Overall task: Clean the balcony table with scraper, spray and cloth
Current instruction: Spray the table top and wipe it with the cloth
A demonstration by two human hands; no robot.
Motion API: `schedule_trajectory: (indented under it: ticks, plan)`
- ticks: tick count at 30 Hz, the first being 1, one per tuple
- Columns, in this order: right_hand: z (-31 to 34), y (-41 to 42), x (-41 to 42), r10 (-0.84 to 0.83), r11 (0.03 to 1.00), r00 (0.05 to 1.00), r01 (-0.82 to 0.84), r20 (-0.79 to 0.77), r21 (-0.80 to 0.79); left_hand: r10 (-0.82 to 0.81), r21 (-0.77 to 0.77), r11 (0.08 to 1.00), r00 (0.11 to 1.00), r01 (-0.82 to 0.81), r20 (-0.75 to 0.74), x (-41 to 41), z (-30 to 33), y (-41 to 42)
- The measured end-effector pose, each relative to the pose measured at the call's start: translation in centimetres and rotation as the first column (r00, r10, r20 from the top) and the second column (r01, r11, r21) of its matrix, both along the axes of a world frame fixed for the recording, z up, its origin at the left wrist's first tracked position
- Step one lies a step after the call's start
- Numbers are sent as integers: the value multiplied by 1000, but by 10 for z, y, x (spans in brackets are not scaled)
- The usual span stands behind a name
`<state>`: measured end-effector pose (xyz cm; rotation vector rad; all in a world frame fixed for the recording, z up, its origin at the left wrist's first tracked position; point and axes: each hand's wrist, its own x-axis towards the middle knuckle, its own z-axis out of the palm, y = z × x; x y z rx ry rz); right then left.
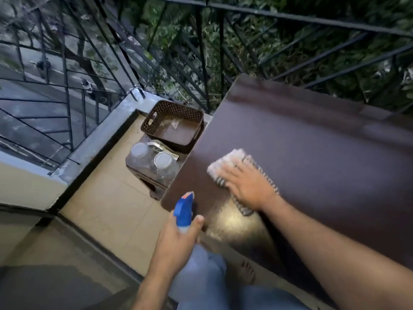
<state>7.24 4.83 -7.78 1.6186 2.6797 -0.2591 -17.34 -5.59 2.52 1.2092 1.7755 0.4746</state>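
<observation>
A dark brown table (312, 153) fills the right half of the head view. My right hand (247, 184) lies flat with straight fingers on a striped white-and-grey cloth (225, 162), pressing it onto the table near its left edge. The cloth looks blurred. My left hand (176, 240) grips a spray bottle with a blue trigger head (184, 208) just off the table's near-left corner, nozzle pointing up and to the right. No scraper is in view.
A brown perforated basket (172, 126) and two clear upturned jars (154, 162) sit on a low stool left of the table. A black railing (201, 52) runs close behind. Beige floor tiles (107, 193) lie to the left. My bare foot shows below the table.
</observation>
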Motion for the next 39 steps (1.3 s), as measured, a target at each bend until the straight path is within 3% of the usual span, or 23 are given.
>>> schedule_trajectory:
  ticks: [3,5,11,15,23,30,35,37,39]
  plan:
    - [3,3,9,-218,975,976,218,4,44,-72,-1,997,996,73,45,18,-4,2]
    - [4,-13,-3,-251,967,968,251,6,41,-124,3,992,992,124,38,29,-4,2]
    - [6,-123,-21,90,996,990,-88,-105,20,-316,46,947,949,317,-11,71,16,6]
    - [-4,-164,9,111,993,990,-107,-90,43,-455,24,889,889,457,-55,102,29,14]
    - [6,-182,75,-310,948,949,313,-62,62,-622,-30,783,783,621,-6,155,43,20]
    - [-3,-200,24,-333,943,937,328,-105,-62,-690,10,723,723,691,-18,173,36,27]
    - [-6,-193,32,-340,938,939,343,-54,59,-718,-53,695,696,717,9,166,38,38]
    - [-4,-182,53,-486,864,870,492,-80,102,-746,-80,664,665,743,-14,163,43,41]
    - [3,-168,80,-704,704,705,709,-92,42,-795,-115,604,605,788,-32,161,47,45]
